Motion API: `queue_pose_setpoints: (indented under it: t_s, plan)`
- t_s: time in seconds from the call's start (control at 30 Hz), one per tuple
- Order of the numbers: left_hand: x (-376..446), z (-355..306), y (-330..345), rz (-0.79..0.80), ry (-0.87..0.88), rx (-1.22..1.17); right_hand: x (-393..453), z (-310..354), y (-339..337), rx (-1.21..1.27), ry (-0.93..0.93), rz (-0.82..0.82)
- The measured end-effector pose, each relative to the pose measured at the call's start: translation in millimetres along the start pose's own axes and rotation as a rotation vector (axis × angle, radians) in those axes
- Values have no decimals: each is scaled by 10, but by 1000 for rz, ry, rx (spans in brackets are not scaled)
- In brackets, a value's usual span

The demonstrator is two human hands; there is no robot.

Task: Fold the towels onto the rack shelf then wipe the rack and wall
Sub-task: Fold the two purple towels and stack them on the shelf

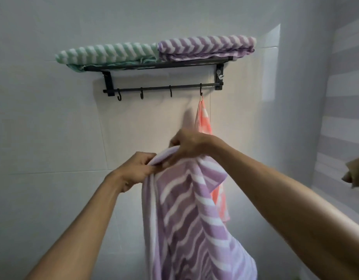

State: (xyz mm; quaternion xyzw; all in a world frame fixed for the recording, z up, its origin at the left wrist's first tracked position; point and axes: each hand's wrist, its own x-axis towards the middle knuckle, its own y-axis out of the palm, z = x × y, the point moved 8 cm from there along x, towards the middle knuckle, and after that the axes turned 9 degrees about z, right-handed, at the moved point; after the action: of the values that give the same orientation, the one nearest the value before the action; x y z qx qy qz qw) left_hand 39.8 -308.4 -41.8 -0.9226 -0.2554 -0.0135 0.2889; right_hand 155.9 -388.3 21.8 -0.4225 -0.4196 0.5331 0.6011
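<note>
Both hands hold the top edge of a purple striped towel (186,215), which hangs down in front of the wall (53,128) below the rack (154,66). The left hand (136,170) pinches the edge at one side, and the right hand (189,146) grips it just beside, so the two hands are close together and each is closed on the cloth. On the rack shelf, a folded green towel (108,54) and a folded purple towel (206,47) already lie side by side. An orange towel (204,122) hangs from the rightmost hook (201,91), partly behind the one being held.

I judge that the step in hand is folding this towel. To do it well, the hands should move apart along the edge until they reach the corners, so the cloth hangs flat. Then the corners can be brought together evenly, and the folds kept narrow enough for the shelf.
</note>
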Motion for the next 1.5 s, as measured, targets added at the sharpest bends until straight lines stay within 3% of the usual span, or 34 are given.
queue_pose_setpoints:
  t_s: [0.07, 0.13, 0.23, 0.3, 0.37, 0.43, 0.53, 0.6, 0.7, 0.83, 0.9, 0.97, 1.03, 1.13, 1.3, 1.33, 1.4, 1.5]
  plan:
    - [-98, 142, -255, -128, -22, -27, -104, -284, 119, 11, 119, 98]
    - [-229, 320, -480, -248, -70, -121, -248, -585, 292, 276, 174, 129]
    - [-350, 478, -582, -275, -130, -202, -297, -812, 413, 960, 59, -45]
    - [-383, 520, -544, -226, -169, -199, -230, -830, 347, 1244, -36, -236]
    - [-377, 506, -395, -108, -199, -207, -166, -663, 217, 1164, -79, -371]
    - [-334, 415, -155, 30, -183, -299, -144, -344, 69, 895, -130, -411]
    - [-275, 122, 88, 98, -62, -526, -35, 83, 27, 504, -229, -290]
    - [-255, -12, 15, -7, 3, -609, 15, 213, 77, 374, -246, -220]
    - [-287, -20, -299, -261, 83, -566, 19, 136, 113, 433, -210, -201]
    - [-492, 99, -752, -638, 128, -513, -25, -264, 570, 216, -17, -7]
    - [-656, 216, -1057, -833, 111, -428, -104, -558, 845, 354, 40, 42]
    - [-824, 311, -1298, -960, 74, -249, -173, -766, 930, 586, 62, -59]
    - [-962, 301, -1344, -1038, 12, 16, -195, -786, 799, 689, 33, -274]
    - [-907, 152, -1092, -956, 36, 163, -133, -464, 454, 628, -41, -507]
    - [-426, -96, -356, -302, 132, 92, 74, 310, 253, 504, -249, -375]
    - [-396, -91, -328, -277, 146, 99, 78, 371, 237, 518, -262, -362]
    - [-408, -36, -456, -386, 153, 110, 65, 343, 250, 547, -241, -307]
    - [-511, 82, -777, -600, 96, 83, 12, 20, 543, 503, -85, -38]
